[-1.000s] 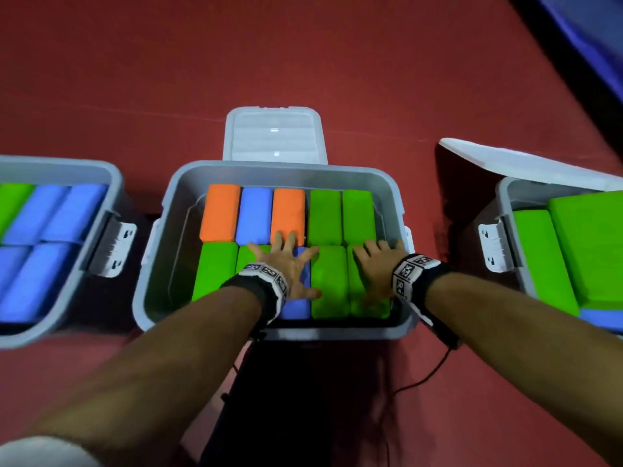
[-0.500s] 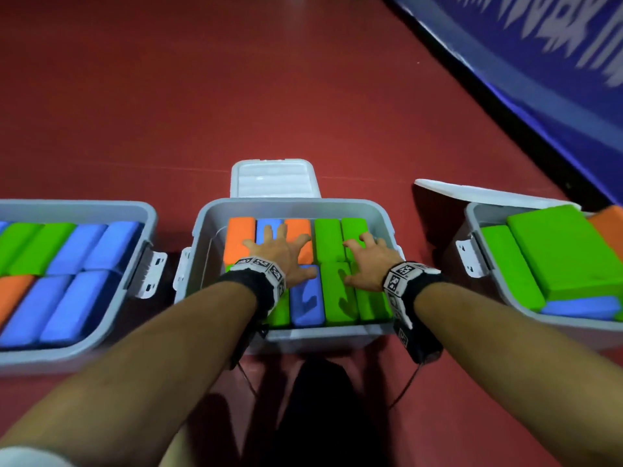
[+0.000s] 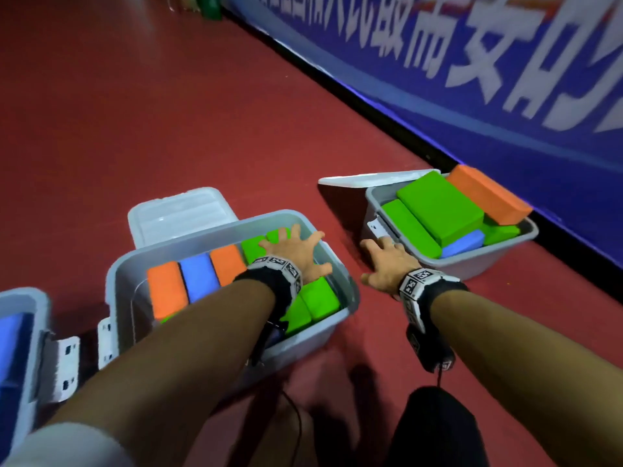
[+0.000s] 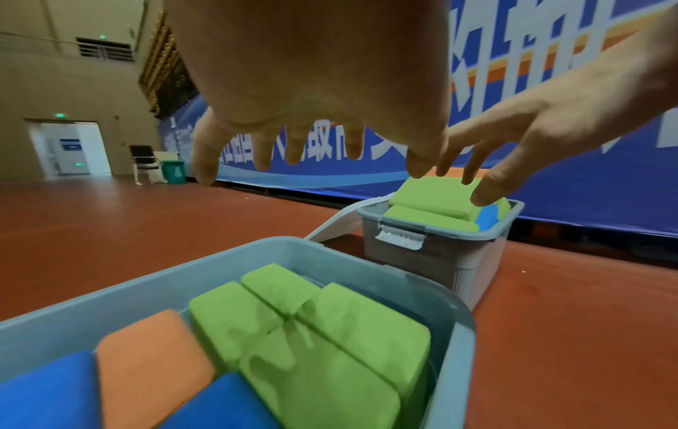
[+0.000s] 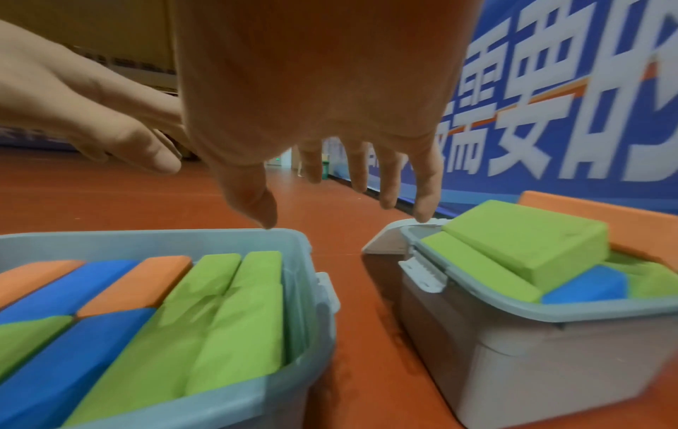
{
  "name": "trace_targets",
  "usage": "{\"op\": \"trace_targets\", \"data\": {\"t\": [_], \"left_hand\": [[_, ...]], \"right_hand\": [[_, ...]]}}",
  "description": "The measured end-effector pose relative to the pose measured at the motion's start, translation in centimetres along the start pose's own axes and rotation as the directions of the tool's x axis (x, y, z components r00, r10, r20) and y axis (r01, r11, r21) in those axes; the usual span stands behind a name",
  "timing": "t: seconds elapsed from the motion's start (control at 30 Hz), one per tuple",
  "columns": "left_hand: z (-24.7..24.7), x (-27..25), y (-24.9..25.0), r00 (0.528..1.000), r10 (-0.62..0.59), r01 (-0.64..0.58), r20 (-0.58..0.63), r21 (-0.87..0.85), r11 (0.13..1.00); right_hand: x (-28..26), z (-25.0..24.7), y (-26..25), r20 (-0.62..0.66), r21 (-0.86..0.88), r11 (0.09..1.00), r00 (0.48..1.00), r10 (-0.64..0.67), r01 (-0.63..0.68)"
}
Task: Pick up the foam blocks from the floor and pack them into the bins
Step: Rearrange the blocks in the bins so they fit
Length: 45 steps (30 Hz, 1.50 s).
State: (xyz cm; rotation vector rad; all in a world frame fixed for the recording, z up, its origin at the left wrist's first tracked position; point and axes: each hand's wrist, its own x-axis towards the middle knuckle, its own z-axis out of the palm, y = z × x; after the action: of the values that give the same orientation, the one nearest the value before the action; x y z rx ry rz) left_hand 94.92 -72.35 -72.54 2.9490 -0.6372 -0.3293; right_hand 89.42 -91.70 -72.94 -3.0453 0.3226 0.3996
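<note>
Both hands spread, gripping nothing: left hand [image 3: 296,254] over the packed middle bin [image 3: 215,237]; right hand [image 3: 387,264] nears the right bin [image 3: 472,267], whose foam blocks [image 3: 438,207] sit proud, likely needing reseating.

Red floor [image 3: 168,112] — grey bins [image 3: 448,267]
</note>
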Motion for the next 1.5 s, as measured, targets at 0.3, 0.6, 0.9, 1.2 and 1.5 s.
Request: {"op": "trace_targets", "data": {"t": [0.3, 0.6, 0.9, 1.2, 1.5], "left_hand": [[-0.7, 5.2, 2.7, 0.989, 0.138, -0.141, -0.054, -0.061, 0.988], [1.2, 9.6, 8.1, 0.982, 0.189, -0.19, -0.03, -0.07, 0.979], [4.8, 15.5, 19.2, 0.989, 0.15, -0.15, 0.014, -0.007, 0.989], [8.3, 23.0, 28.1, 0.989, 0.038, -0.041, 0.143, 0.023, 0.999], [11.8, 27.8, 31.2, 0.938, -0.203, 0.183, 0.282, 0.098, 0.978]], "right_hand": [[1.1, -2.6, 3.6, -0.076, -0.019, 0.983, 0.98, 0.181, -0.183], [4.3, -3.6, 9.8, -0.068, 0.009, 0.977, 0.975, 0.211, -0.211], [8.7, -1.3, 22.4, -0.041, 0.007, 0.987, 0.986, 0.161, -0.161], [17.0, -0.9, 32.3, -0.004, -0.319, 0.932, 0.983, -0.186, 0.175], [22.6, 0.1, 34.0, 0.095, -0.377, 0.88, 0.957, -0.273, 0.289]]}}
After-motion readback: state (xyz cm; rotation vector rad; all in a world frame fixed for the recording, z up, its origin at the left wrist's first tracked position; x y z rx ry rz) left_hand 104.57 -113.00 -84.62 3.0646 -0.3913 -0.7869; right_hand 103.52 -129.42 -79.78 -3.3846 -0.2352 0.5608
